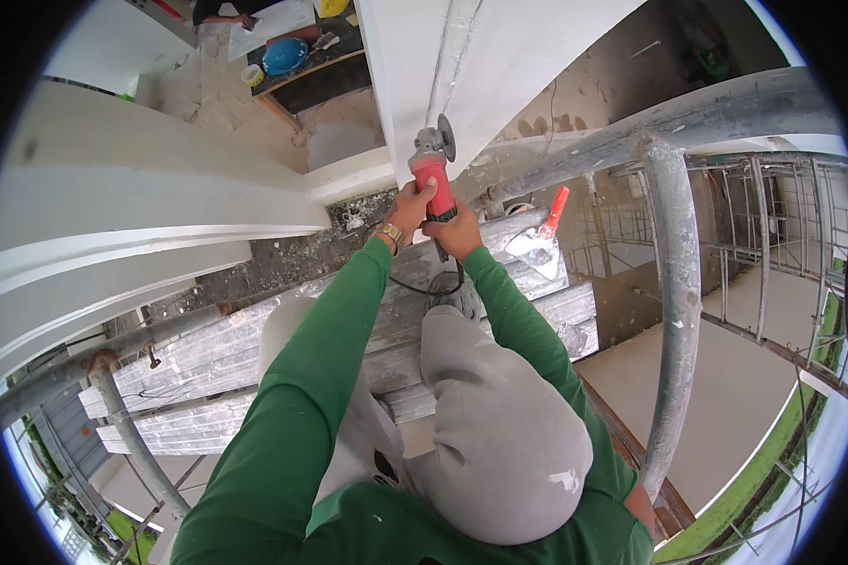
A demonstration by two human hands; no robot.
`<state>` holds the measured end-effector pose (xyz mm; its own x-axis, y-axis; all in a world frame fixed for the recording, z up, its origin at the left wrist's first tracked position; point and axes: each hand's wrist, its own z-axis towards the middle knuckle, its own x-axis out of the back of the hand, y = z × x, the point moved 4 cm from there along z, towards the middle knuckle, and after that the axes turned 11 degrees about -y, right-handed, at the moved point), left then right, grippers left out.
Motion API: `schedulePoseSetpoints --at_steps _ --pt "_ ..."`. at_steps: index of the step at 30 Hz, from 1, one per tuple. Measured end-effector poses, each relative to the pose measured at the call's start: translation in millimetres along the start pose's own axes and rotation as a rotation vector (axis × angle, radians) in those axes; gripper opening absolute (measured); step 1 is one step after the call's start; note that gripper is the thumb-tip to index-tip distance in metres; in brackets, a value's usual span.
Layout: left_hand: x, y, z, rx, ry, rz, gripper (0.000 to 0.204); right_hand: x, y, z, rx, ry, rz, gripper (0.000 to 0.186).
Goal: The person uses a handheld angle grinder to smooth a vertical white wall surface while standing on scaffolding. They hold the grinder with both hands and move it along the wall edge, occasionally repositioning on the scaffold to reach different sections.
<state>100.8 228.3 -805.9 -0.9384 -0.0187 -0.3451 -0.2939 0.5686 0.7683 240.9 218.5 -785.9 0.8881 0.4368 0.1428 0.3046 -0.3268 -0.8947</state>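
I hold a red angle grinder (430, 169) with both hands, its grey head and disc pointing away from me. My left hand (409, 209) wraps round the left side of the body, thumb along the red casing, a metal watch on its wrist. Closed on the rear end is my right hand (457, 233), from which a black cable (413, 285) loops down by my knee. The disc stands upright close to a white wall face (499, 56) with two long scored lines; whether it touches, I cannot tell.
Metal scaffold planks (226, 363) lie under me, edged by a thick pipe rail (669, 311) on the right. A trowel with an orange-red handle (556, 209) rests on the planks. Far below, a blue helmet (285, 56) sits on a table near another person's hand (245, 21).
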Motion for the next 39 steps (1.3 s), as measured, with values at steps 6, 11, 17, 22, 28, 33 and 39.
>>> schedulePoseSetpoints --at_steps 6,11,17,22,28,33,39 --pt "-1.1 3.3 8.5 -0.074 0.043 0.021 0.059 -1.0 19.6 15.5 -0.037 -0.026 0.044 0.061" --pt "7.2 -3.4 28.3 -0.129 0.049 -0.093 0.058 -1.2 10.6 26.9 -0.076 -0.045 0.057 0.06" --pt "11.4 -10.1 37.6 -0.116 0.066 -0.137 0.055 1.3 -0.8 28.7 -0.08 -0.072 0.053 0.059" --pt "6.0 -0.7 29.7 -0.125 0.029 -0.16 0.056 2.2 5.2 32.0 -0.038 -0.051 -0.018 0.061" --pt "15.3 -4.9 37.0 -0.104 0.043 -0.133 0.055 -0.1 2.7 34.2 -0.031 -0.051 -0.036 0.06" --pt "13.7 -4.8 36.8 -0.14 0.042 -0.147 0.054 -2.4 7.8 36.6 -0.005 -0.064 -0.015 0.063" --pt "14.3 -3.2 32.0 -0.145 0.071 -0.162 0.054 -4.6 2.2 32.9 -0.028 -0.056 -0.049 0.061"
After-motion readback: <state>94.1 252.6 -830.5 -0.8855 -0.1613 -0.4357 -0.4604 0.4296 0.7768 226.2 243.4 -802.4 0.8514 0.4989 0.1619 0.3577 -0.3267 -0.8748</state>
